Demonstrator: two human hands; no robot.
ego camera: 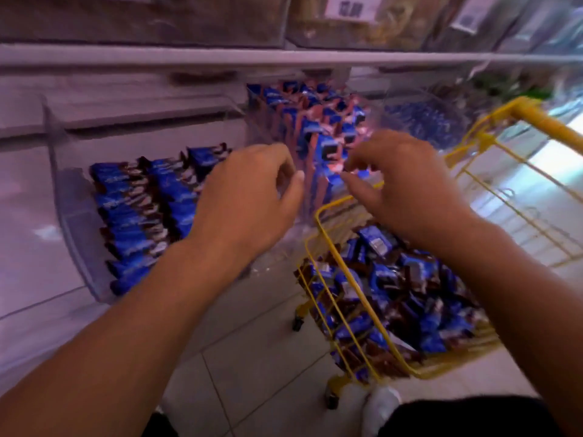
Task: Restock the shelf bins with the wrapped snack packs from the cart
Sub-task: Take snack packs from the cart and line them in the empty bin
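From the head camera I take the yellow wire cart [318,222] as my landmark; it stands on the pale tiled floor [252,357] at the lower right of the view, and its basket holds a loose heap of blue and brown wrapped snack packs [410,288]. My left hand [249,200] hangs in the air just left of the cart's near front corner, fingers loosely curled and thumb tip close to the fingertips, and I see nothing held in it. My right hand [400,184] is above the cart's front rim, apart from the left hand, fingers bent downward with thumb and forefinger drawn near each other; motion blur keeps me from telling whether a pack is pinched there, so I cannot tell its grip for sure. Beyond the cart's front rim, straight ahead, is a clear plastic shelf bin [271,121] packed with upright blue packs with pinkish-orange edges [318,134]; both hands are in front of it. Left of the cart, further along the same shelf, a second clear curved-front bin [72,222] holds rows of blue and brown packs [138,212] lying overlapped in neat columns. Beyond the cart's yellow tubular handle [545,127], to the right, a third clear bin [435,121] with bluish contents is too blurred for me to read. Above all of these, a white shelf edge [220,58] carries more clear bins with white price labels [351,6]. Near the cart's caster, at the bottom of the view, a white shoe [381,408] shows.
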